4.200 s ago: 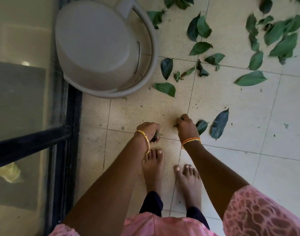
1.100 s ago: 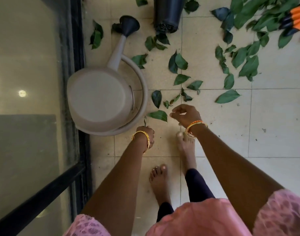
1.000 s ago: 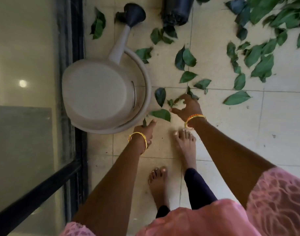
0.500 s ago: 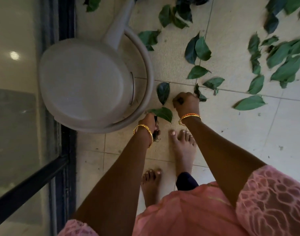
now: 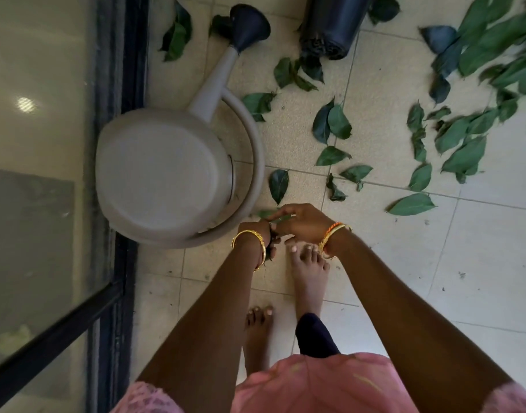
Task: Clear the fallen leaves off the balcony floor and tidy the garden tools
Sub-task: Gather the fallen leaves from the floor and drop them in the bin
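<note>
Head view: leaf-strewn tiled balcony floor [image 5: 479,263] beside glass door [image 5: 41,204]

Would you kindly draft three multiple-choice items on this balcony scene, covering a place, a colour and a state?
1. Where is the watering can?
A. beside the glass door
B. among the far-right leaves
C. behind the feet

2. What colour is the can's spout head?
A. orange
B. dark
C. white

3. What is the left hand doing?
A. lying flat on the tiles
B. gripping the can's handle
C. holding gathered leaves

Key: A, its body sits against the door frame; B, the flared tip is near black; C, its fingers curl round dark leaves, meeting the right hand.
</note>
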Demonstrator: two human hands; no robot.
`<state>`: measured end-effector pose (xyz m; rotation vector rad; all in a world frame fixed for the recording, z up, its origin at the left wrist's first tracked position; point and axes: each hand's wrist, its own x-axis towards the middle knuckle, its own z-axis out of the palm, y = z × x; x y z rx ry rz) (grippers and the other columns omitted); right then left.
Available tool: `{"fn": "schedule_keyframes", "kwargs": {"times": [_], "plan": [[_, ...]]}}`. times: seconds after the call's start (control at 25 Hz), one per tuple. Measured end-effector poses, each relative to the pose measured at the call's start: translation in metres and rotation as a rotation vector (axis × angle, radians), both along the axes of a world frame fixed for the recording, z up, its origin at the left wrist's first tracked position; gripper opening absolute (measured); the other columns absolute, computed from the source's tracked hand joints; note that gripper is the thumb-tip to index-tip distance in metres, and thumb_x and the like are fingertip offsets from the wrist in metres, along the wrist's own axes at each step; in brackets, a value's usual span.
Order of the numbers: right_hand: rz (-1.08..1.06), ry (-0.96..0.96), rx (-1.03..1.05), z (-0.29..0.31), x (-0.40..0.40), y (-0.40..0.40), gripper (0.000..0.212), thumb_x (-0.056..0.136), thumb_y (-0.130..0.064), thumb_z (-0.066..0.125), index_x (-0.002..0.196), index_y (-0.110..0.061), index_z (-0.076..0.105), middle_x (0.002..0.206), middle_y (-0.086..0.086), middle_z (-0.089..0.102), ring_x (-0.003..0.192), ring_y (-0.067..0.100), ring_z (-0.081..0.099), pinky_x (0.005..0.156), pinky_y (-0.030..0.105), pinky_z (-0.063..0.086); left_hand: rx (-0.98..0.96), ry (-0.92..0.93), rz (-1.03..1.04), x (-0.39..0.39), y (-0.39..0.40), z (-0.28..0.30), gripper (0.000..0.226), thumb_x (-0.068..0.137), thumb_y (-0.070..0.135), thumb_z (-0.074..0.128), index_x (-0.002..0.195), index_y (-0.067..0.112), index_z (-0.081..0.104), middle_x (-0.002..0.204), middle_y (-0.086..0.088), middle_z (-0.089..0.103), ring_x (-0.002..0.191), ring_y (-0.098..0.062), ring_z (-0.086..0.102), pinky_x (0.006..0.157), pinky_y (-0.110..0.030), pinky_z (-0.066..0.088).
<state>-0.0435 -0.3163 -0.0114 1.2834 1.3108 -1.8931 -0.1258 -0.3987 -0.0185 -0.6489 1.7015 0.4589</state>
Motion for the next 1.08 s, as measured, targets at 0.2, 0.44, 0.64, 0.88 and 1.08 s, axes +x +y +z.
{"fn": "schedule_keyframes", "kwargs": {"times": [0.2, 0.44, 0.64, 0.88, 1.08], "plan": [[0.62, 0.058, 0.685, -0.05, -0.015, 0.005, 0.08, 0.073, -0.034, 0.078, 0.142, -0.024, 0.039, 0.149, 0.015, 0.022, 0.135, 0.036, 0.024, 0.105, 0.045, 0.035, -0.044, 0.034, -0.211, -0.015, -0.014, -0.025, 0.026, 0.098, 0.023, 0.04, 0.083, 0.004, 0.05, 0.061, -0.007, 0.041, 0.049, -0.018, 0.037, 0.059, -0.029, 0.041], [0.798, 0.19, 1.009, -0.1, 0.01, -0.033, 0.05, 0.079, -0.006, 0.067, 0.128, -0.01, 0.057, 0.144, 0.023, 0.039, 0.13, 0.046, 0.038, 0.093, 0.048, 0.05, -0.108, -0.041, -0.193, -0.014, -0.036, -0.038, 0.034, 0.098, 0.024, 0.042, 0.069, 0.006, 0.044, 0.045, -0.008, 0.045, 0.044, -0.019, 0.038, 0.049, -0.024, 0.033], [0.751, 0.223, 1.042, -0.093, 0.022, -0.014, 0.029, 0.08, 0.005, 0.064, 0.108, -0.001, 0.067, 0.11, 0.017, 0.063, 0.106, 0.033, 0.055, 0.078, 0.033, 0.052, -0.05, -0.009, -0.183, -0.007, -0.027, -0.029, 0.032, 0.096, 0.029, 0.045, 0.077, 0.003, 0.051, 0.044, -0.006, 0.048, 0.039, -0.017, 0.042, 0.044, -0.021, 0.039], [-0.281, -0.049, 0.528, -0.027, 0.035, 0.002, 0.023, 0.074, -0.002, 0.074, 0.088, -0.013, 0.06, 0.077, 0.003, 0.069, 0.071, 0.013, 0.066, 0.058, 0.014, 0.051, 0.123, 0.097, -0.24, 0.017, 0.023, 0.001, 0.05, 0.096, 0.052, 0.036, 0.106, 0.007, 0.056, 0.108, -0.026, 0.063, 0.089, -0.036, 0.065, 0.088, -0.047, 0.053], [-0.517, -0.026, 0.297, 0.01, 0.052, 0.02, 0.031, 0.078, 0.009, 0.063, 0.07, -0.021, 0.058, 0.077, 0.011, 0.067, 0.078, 0.027, 0.069, 0.074, 0.043, 0.059, 0.195, 0.119, -0.314, 0.041, 0.077, 0.029, 0.05, 0.093, 0.055, 0.043, 0.082, 0.009, 0.059, 0.063, -0.01, 0.056, 0.042, -0.017, 0.042, 0.047, -0.023, 0.039]]}}
